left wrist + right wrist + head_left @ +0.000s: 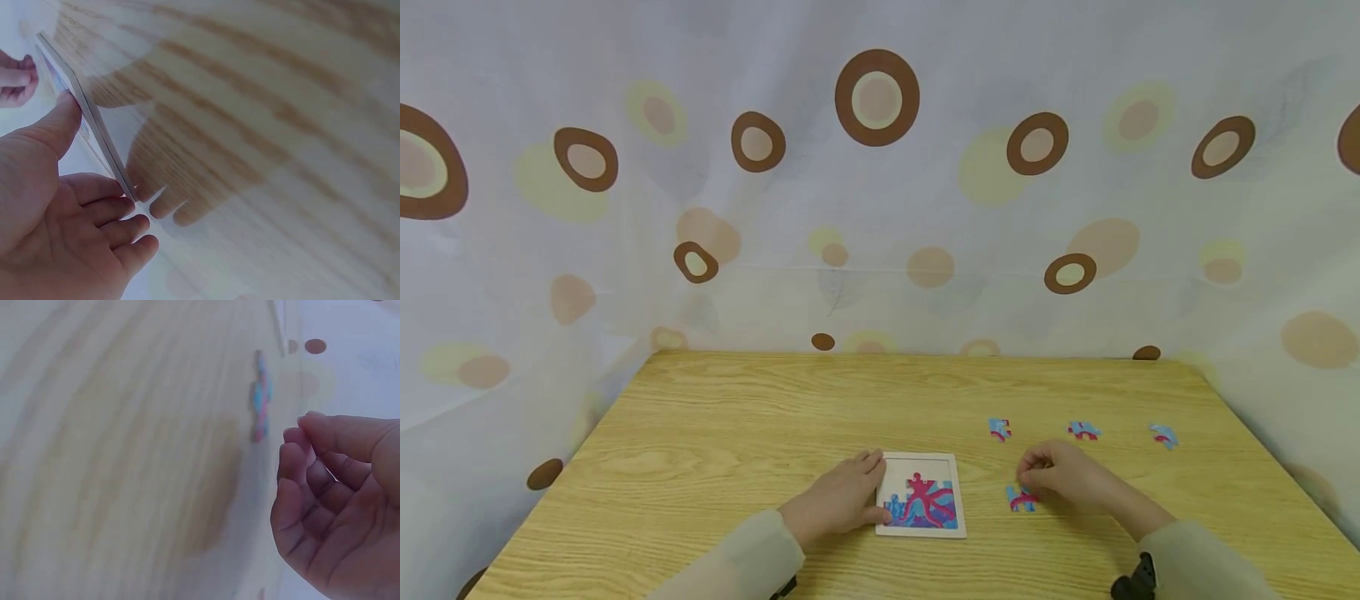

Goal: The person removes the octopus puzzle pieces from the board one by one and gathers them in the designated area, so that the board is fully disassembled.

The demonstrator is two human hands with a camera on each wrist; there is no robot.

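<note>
A square white-framed jigsaw tray (917, 535), partly filled with a pink octopus-like picture on blue and purple, lies on the table. My left hand (848, 493) holds its left side, thumb on the near left part and forefinger at the far left corner. My right hand (1063, 473) hovers by a blue and pink jigsaw piece (1021, 498) right of the tray. In the right wrist view its thumb and fingers are loosely curled, with nothing visible between them, and a jigsaw piece (261, 397) lies apart from the fingertips.
Three more loose pieces lie beyond my right hand: one on the left (1000, 429), a middle piece (1083, 431) and a right-hand piece (1164, 436). The wood-grain table (737, 417) meets a spotted cloth (880, 217) at the back and sides.
</note>
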